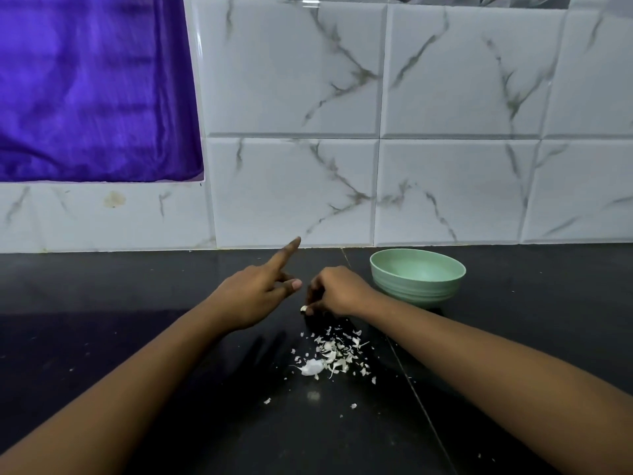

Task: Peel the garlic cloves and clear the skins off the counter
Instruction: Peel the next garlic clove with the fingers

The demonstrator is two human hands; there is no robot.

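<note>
While the right grip (337, 293) is pinching a garlic clove (303, 308) near the skins (337, 351), the empty, loose-fingered left grip (260, 293) is probably best taking the skin's edge.

Glossy black counter (171, 389), marbled glazed tiles (291, 70), matt green bowl (416, 286).

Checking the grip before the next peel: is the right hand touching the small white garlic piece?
Touching. The head view shows the right hand with its fingers pinching the small white garlic piece, no gap between them.
</note>
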